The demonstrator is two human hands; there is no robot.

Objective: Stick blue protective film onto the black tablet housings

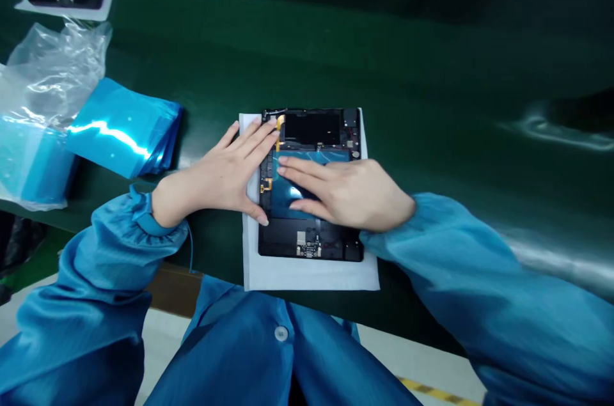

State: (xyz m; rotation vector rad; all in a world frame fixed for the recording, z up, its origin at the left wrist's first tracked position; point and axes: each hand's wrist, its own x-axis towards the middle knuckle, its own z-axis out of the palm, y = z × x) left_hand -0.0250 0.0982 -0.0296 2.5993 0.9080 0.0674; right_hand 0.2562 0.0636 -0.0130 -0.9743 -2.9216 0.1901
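Opened tablet chassis (309, 236) lies on a white sheet (307, 275) on the green bench; left hand (223, 179) flat, fingers spread, steadies its edge, right hand (352, 192) presses blue film (311, 160) flat; film likely thin, floppy, best handled by its edges.

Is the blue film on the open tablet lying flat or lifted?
Flat: the blue film lies against the tablet, pressed by right hand fingers.

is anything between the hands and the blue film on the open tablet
Nothing visible. The right hand lies flat on the blue film, fingers pressing it. The left hand rests on the tablet at its left edge and the white sheet beneath.
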